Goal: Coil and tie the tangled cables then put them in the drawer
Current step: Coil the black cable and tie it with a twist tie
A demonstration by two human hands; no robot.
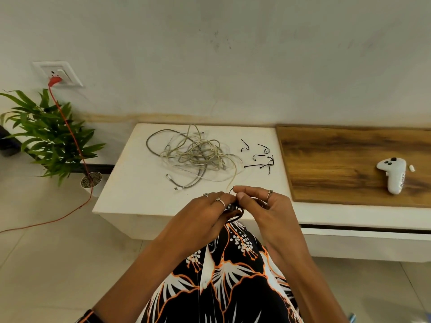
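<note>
Down at 6 o'clock, just off the near edge of the white table (130,183), we've got both hands bunched around a small dark cable coil (235,212). Our left hand (205,214) curls round the bundle to keep the loops from springing apart, and our right hand (261,202) pinches what looks like a thin black tie at the top, probably cinching it, though the fingers hide the actual wrap.

Up at 12 o'clock from our hands sits the pale cable tangle (194,155), still a mess, one strand trailing toward us. Over at 1 o'clock from our hands, the spare black ties (261,157) are scattered beside it, which makes sense, easy grabbing.

Out at 3 o'clock there's a white controller (393,174) on the wooden top (338,155), and a slot below it looks like the drawer (373,230). Way over at 9 o'clock, a potted plant (49,131).

So we're early on, we reckon: one coil nearly tied, the big knot untouched.
</note>
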